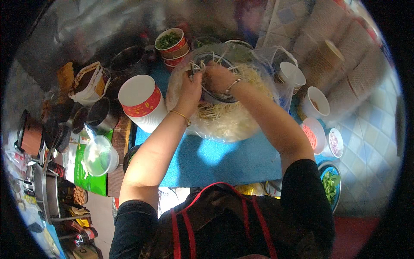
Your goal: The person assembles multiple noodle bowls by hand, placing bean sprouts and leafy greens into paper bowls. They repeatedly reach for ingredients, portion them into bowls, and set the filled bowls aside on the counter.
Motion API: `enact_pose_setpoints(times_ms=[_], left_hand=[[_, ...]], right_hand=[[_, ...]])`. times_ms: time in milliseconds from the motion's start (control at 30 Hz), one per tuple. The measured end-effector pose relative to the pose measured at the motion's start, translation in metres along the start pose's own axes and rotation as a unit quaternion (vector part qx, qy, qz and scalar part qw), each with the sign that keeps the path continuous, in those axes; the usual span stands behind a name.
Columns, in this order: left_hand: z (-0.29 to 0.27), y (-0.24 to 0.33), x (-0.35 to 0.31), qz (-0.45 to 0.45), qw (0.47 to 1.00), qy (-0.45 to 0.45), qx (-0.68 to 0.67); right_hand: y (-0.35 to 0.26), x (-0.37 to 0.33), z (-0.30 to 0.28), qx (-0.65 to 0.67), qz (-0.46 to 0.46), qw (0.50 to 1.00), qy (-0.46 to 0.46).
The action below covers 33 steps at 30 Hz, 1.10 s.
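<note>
A large clear plastic bag (pixel 258 116) lies open on the blue table, full of pale bean sprouts (pixel 224 121). On top of the sprouts, inside the bag's mouth, rests a round dark bowl (pixel 220 98). My left hand (pixel 192 86) is closed at the bowl's left side, with white sprouts sticking up at its fingertips. Beside it my right hand (pixel 220 78) reaches over the bowl, its fingers curled and bent down; what they hold is hidden. Strands of sprouts hang over the bowl's rim.
Stacked paper tubs (pixel 144 101) stand left of the bag. Behind is a tub of chopped greens (pixel 169 41). To the right are white cups (pixel 317 103), a pink-filled tub (pixel 311 137) and a bowl of green leaves (pixel 330 185). A translucent container (pixel 101 155) sits left.
</note>
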<state>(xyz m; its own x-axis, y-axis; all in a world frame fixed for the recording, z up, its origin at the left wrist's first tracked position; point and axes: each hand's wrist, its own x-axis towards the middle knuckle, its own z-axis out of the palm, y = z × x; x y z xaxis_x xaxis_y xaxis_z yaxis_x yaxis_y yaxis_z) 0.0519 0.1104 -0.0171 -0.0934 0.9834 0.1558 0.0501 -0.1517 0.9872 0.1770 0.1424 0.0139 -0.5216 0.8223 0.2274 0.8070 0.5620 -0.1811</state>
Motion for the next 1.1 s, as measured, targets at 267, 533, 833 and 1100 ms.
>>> enact_pose_setpoints(times_ms=[267, 533, 833, 1100], left_hand=[[-0.007, -0.019, -0.003, 0.013, 0.994, -0.109, -0.008], [0.009, 0.016, -0.017, -0.144, 0.974, -0.101, -0.143], [0.013, 0.017, -0.024, -0.134, 0.973, -0.137, -0.132], [-0.004, 0.015, -0.020, -0.198, 0.950, -0.139, -0.199]], right_hand=[[-0.002, -0.002, -0.047, -0.141, -0.062, 0.976, -0.154], [0.021, -0.011, -0.010, -0.046, -0.057, 0.997, -0.025], [0.013, -0.012, -0.010, -0.067, -0.011, 0.997, -0.032], [0.072, -0.021, -0.065, -0.068, -0.096, 0.983, 0.142]])
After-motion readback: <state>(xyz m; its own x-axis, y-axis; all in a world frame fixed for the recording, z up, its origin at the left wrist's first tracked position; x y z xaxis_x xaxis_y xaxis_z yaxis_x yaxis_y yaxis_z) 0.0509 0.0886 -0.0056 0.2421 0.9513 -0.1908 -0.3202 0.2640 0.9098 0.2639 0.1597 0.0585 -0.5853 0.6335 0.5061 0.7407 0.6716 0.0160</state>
